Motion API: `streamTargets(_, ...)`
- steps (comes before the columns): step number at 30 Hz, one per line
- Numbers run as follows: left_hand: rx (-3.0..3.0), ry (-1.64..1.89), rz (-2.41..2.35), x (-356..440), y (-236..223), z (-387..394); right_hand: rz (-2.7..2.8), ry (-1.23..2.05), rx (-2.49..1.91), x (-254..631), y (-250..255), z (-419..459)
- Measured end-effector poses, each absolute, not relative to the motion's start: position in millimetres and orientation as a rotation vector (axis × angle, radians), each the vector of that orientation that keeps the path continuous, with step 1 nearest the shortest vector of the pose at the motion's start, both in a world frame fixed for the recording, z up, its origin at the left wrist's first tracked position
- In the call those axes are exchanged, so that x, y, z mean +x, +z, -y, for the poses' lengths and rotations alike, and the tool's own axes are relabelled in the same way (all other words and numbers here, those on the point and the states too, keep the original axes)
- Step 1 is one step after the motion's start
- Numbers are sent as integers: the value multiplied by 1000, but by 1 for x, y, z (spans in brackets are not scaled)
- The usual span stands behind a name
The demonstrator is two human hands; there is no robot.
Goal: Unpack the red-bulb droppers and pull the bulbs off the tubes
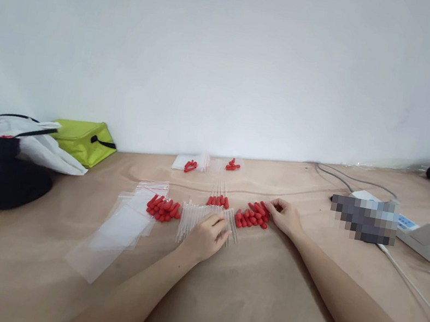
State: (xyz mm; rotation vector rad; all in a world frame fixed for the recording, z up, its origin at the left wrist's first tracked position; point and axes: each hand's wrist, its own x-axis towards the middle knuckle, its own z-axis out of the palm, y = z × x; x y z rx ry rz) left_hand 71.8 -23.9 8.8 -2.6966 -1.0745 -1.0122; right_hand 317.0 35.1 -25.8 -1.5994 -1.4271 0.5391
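Observation:
My left hand [207, 235] rests over a row of thin clear tubes [191, 218], its fingers curled in; what they hold, if anything, is hidden. At the right end of a pile of red rubber bulbs [252, 215], my right hand [286, 218] pinches a red bulb between thumb and fingertips. A second pile of red bulbs [163, 208] lies left of the tubes. Just beyond the tubes, several droppers [218, 199], red bulbs fitted on clear tubes, lie side by side with their thin ends pointing away from me.
Clear zip bags [119, 230] overlap on the left. By the wall lie bagged red bulbs [191, 166] and more red bulbs [233, 165]. A lime-green bag [84, 141] and a black cap [10, 175] sit far left. On the right are a power strip [407, 224] and cables [417, 288].

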Motion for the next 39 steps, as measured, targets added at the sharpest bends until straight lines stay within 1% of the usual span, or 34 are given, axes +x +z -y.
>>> streamTargets(5, -2782, -1014, 1067, 69, 11, 29, 1429, 511, -1623, 317, -28, -36)
streamTargets(10, -2663, -1034, 1087, 55, 15, 38, 1422, 452, -1648, 315, -23, -32)
streamTargets(15, -2558, -944, 1127, 29, 18, 50, 1593, 125, -1683, 294, 8, -24)
streamTargets(17, -2528, -922, 1169, 23, 18, 53, 1732, 84, -1716, 275, 24, -24)
streamTargets(19, -2507, -909, 1221, 20, 17, 53, 1854, 105, -1815, 253, 39, -26)
streamTargets(21, -2486, -917, 1262, 20, 16, 52, 1975, 205, -1942, 232, 48, -30)
streamTargets(24, -2456, -947, 1292, 19, 14, 49, 2016, 308, -2014, 209, 53, -40)
streamTargets(31, -2455, -935, 1328, 18, 13, 47, 2026, 538, -2135, 199, 63, -56)
streamTargets(34, -2460, -956, 1313, 18, 13, 47, 2016, 495, -2088, 210, 71, -48)
streamTargets(37, -2459, -988, 1290, 18, 11, 46, 1989, 355, -1929, 231, 64, -28)
streamTargets(39, -2449, -1003, 1273, 20, 9, 46, 1989, 206, -1592, 248, 48, -11)
